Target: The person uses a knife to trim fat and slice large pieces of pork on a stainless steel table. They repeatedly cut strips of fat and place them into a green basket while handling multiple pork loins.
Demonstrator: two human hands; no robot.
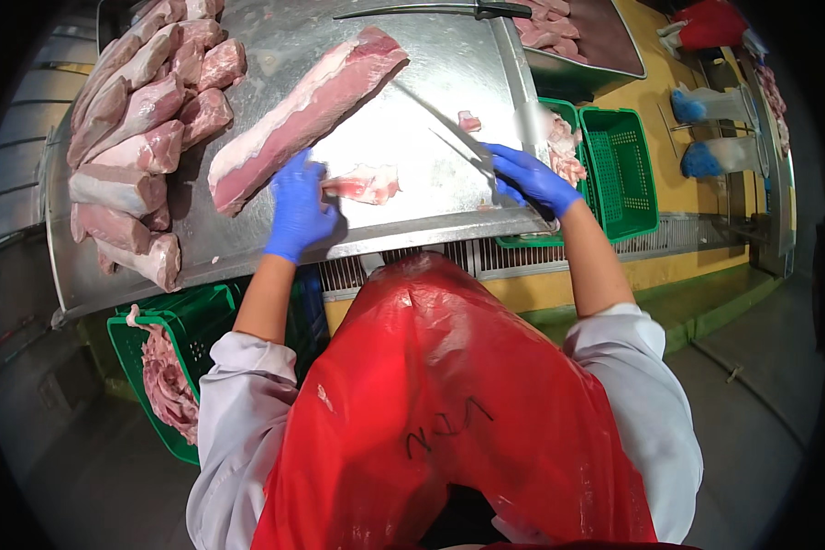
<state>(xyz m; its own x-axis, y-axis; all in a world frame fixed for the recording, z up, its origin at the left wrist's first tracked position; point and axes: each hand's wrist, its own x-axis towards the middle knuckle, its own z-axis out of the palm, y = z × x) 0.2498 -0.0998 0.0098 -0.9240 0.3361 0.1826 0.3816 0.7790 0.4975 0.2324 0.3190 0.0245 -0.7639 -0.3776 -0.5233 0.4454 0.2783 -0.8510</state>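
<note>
A long pink loin of meat (pixel 307 115) with a pale fat layer lies slantwise on the metal table (pixel 293 27). Beside its near end is my left hand (pixel 301 209) in a blue glove, fingers curled at the narrow end of a small meat trimming (pixel 368 184). The thumb's grip is partly hidden. My right hand (pixel 530 176), also gloved in blue, is closed round the handle of a knife. The knife blade (pixel 449 124), smeared by motion, points up and left over the table toward the loin. A small meat scrap (pixel 468 121) lies just beyond the blade.
Many cut loins (pixel 137 137) are piled at the table's left. A second knife (pixel 431 11) lies along the far side. At right stand a metal tray of meat (pixel 605 41) and green crates (pixel 620 174); another green crate (pixel 160 403) with trimmings sits below left.
</note>
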